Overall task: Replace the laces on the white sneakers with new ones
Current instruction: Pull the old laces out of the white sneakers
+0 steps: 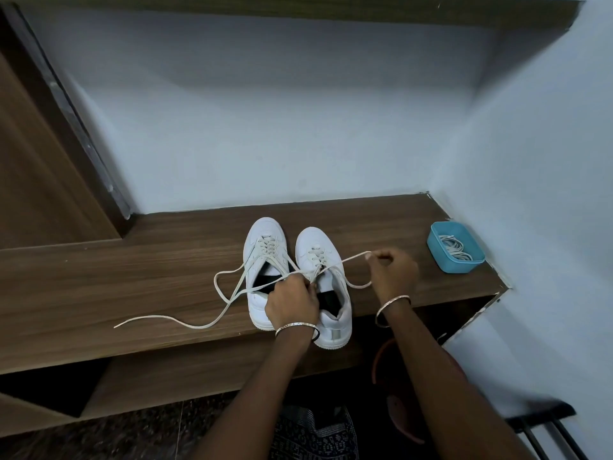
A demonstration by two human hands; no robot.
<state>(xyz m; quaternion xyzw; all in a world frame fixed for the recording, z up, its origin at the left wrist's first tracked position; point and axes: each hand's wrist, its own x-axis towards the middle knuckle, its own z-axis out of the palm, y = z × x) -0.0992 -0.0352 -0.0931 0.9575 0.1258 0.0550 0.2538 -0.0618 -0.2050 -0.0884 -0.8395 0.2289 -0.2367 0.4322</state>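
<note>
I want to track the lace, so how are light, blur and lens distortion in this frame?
Head view: dim, bluish light, no glare; the wide lens bows the bench edge and the wall; the sneakers, the lace, the left hand and the right hand are sharp; the floor at the bottom is blurred; a broad shadow lies on the wall under the upper shelf.

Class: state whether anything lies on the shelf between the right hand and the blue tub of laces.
Nothing visible does. Only bare shelf lies between the right hand, which pinches the right sneaker's lace, and the blue tub near the wall.
</note>
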